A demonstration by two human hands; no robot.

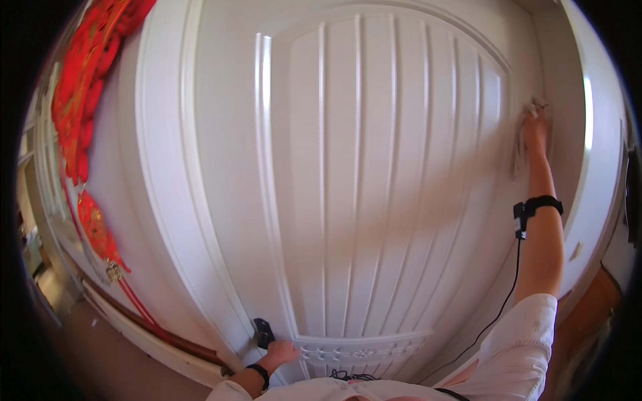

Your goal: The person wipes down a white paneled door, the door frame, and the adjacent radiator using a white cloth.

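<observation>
A white panelled door (pixel 371 165) with vertical grooves and a carved floral band fills the view before me. My right hand (pixel 536 131) is raised at the door's right edge, shut on a light-coloured cloth (pixel 537 106) that lies against the surface; part of the cloth hangs below the hand. Low on the left, my left hand (pixel 282 352) is at the black door handle (pixel 263 333), its fingers curled. Whether it grips the handle or only touches it cannot be told.
Red hanging decorations (pixel 98 220) with cords are on the wall left of the white door frame (pixel 173 165). A black device on a strap (pixel 520 220) sits on my right forearm, its cable (pixel 501 311) running down. A wall stands close at right.
</observation>
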